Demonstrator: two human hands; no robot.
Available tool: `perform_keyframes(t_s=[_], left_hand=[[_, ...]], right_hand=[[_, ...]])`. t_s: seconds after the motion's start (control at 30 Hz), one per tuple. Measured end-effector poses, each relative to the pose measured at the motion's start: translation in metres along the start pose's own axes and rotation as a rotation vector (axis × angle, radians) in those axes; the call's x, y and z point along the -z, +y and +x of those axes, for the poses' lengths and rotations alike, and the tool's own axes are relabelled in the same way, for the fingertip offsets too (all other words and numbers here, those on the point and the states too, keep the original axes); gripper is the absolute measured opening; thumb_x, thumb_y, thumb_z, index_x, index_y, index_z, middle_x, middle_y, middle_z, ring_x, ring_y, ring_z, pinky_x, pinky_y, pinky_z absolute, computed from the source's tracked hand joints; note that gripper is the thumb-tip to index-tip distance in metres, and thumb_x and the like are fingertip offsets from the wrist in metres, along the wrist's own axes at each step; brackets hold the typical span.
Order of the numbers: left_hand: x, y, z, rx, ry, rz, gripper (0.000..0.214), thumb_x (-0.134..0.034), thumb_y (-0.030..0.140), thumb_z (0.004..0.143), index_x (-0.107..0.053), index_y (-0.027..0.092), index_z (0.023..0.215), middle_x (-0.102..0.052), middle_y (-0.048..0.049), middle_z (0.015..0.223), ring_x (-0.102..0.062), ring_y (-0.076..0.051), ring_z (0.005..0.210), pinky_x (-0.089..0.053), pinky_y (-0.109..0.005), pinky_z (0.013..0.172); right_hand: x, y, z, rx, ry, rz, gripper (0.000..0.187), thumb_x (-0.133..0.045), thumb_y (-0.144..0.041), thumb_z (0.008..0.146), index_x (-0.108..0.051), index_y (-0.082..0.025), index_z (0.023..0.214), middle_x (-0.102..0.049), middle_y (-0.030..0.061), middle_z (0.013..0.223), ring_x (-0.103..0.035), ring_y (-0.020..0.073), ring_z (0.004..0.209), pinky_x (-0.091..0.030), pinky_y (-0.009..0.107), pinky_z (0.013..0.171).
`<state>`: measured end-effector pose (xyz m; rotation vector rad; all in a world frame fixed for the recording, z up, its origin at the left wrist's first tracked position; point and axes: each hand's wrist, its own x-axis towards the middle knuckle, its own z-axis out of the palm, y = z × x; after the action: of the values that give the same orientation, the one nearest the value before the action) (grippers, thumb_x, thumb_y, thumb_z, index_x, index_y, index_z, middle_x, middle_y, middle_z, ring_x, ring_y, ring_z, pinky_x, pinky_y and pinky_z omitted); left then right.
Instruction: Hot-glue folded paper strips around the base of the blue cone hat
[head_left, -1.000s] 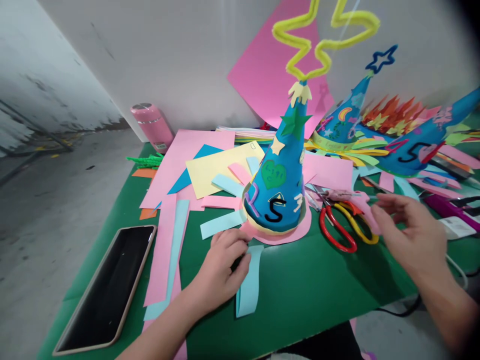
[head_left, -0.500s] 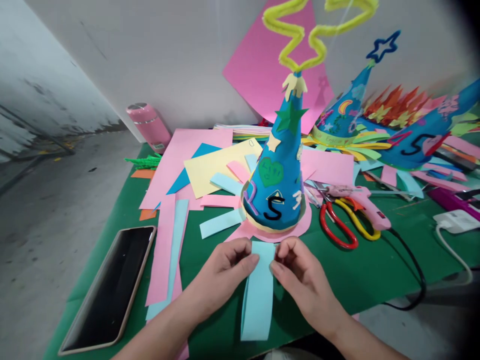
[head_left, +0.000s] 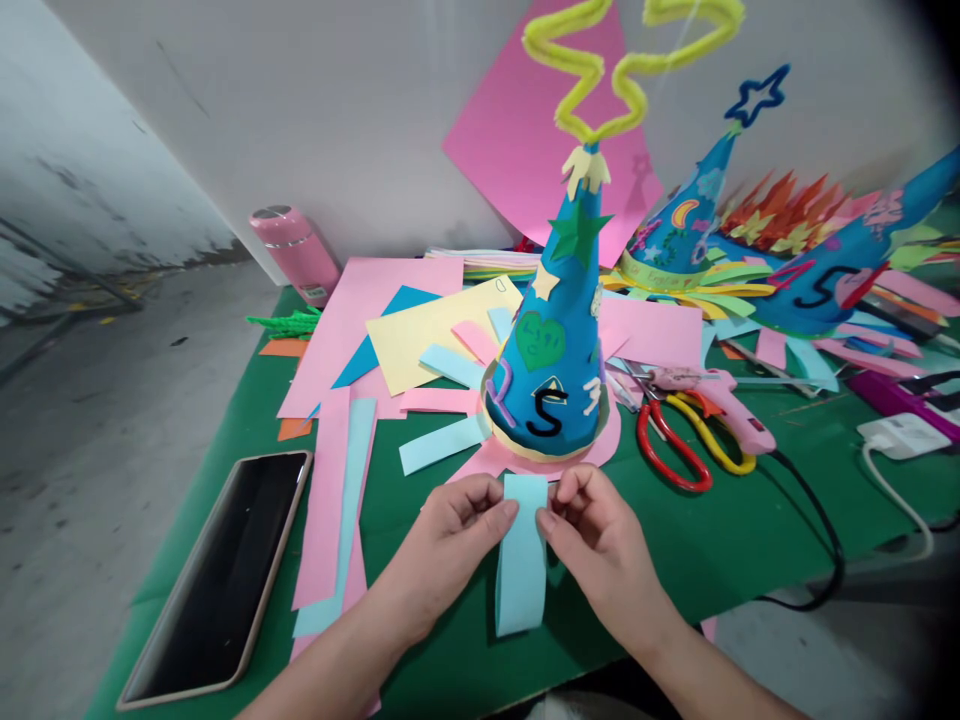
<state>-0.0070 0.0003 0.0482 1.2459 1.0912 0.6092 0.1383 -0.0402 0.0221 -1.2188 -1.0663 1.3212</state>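
Between my two hands hangs a light blue paper strip [head_left: 522,570], bent back on itself into a loop with its fold toward me. My left hand [head_left: 461,530] pinches the strip's left edge near the upper end. The right edge is pinched by my right hand [head_left: 596,530]. Just beyond my fingertips stands a blue cone hat [head_left: 564,340] with a black S, a green heart, stars and a yellow pipe-cleaner shape on top. Pink and light blue strips [head_left: 442,446] fan out from its pink brim [head_left: 611,435].
Red-and-yellow scissors [head_left: 675,450] and a pink glue gun [head_left: 739,415] lie right of the hat. At left are a phone [head_left: 217,580], loose paper strips [head_left: 324,500] and a pink bottle [head_left: 296,255]. More decorated cone hats [head_left: 686,225] stand at the back right.
The strip's lower loop has drawn up toward my hands and looks shorter, and its upper end sits slightly higher. Both hands keep their pinch. The view has shifted slightly.
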Motion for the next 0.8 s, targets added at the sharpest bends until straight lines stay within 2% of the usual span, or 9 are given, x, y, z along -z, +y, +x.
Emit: perform_keyframes(t_s=[0.2, 0.37, 0.53, 0.8], left_hand=[[-0.0025, -0.001, 0.0001, 0.027, 0.02, -0.025, 0.025, -0.052, 0.034, 0.078, -0.042, 0.016, 0.061, -0.03, 0.0052, 0.06, -0.025, -0.01, 0.059, -0.024, -0.022, 0.054], [-0.004, -0.0008, -0.0008, 0.023, 0.02, -0.056, 0.026, -0.052, 0.033, 0.077, -0.042, 0.016, 0.061, -0.031, 0.0054, 0.059, -0.024, -0.009, 0.058, -0.024, -0.022, 0.052], [-0.0051, -0.0001, -0.0023, 0.017, 0.023, -0.058, 0.024, -0.053, 0.032, 0.077, -0.043, 0.016, 0.061, -0.034, 0.0053, 0.06, -0.027, -0.009, 0.058, -0.026, -0.021, 0.053], [-0.008, 0.0015, -0.0061, -0.056, 0.051, 0.086, 0.024, -0.048, 0.03, 0.08, -0.044, 0.016, 0.061, -0.037, 0.0053, 0.057, -0.033, -0.008, 0.053, -0.029, -0.02, 0.049]], right_hand=[[0.0006, -0.0008, -0.0016, -0.009, 0.005, 0.017, 0.016, -0.052, -0.025, 0.082, -0.037, -0.022, 0.079, -0.038, -0.0061, 0.069, -0.035, 0.0077, 0.058, -0.032, 0.02, 0.052], [0.0018, -0.0049, -0.0017, -0.033, -0.047, 0.07, 0.012, -0.051, -0.028, 0.083, -0.042, -0.021, 0.085, -0.038, -0.0051, 0.069, -0.036, 0.0078, 0.06, -0.032, 0.021, 0.053], [0.0025, -0.0051, 0.0006, -0.052, -0.075, 0.018, 0.021, -0.051, -0.029, 0.082, -0.04, -0.018, 0.067, -0.031, -0.0061, 0.06, -0.029, 0.0071, 0.054, -0.026, 0.02, 0.048], [0.0023, -0.0055, 0.0012, -0.067, -0.073, -0.022, 0.025, -0.05, -0.028, 0.081, -0.037, -0.018, 0.062, -0.03, -0.0064, 0.056, -0.027, 0.0075, 0.052, -0.025, 0.021, 0.047]])
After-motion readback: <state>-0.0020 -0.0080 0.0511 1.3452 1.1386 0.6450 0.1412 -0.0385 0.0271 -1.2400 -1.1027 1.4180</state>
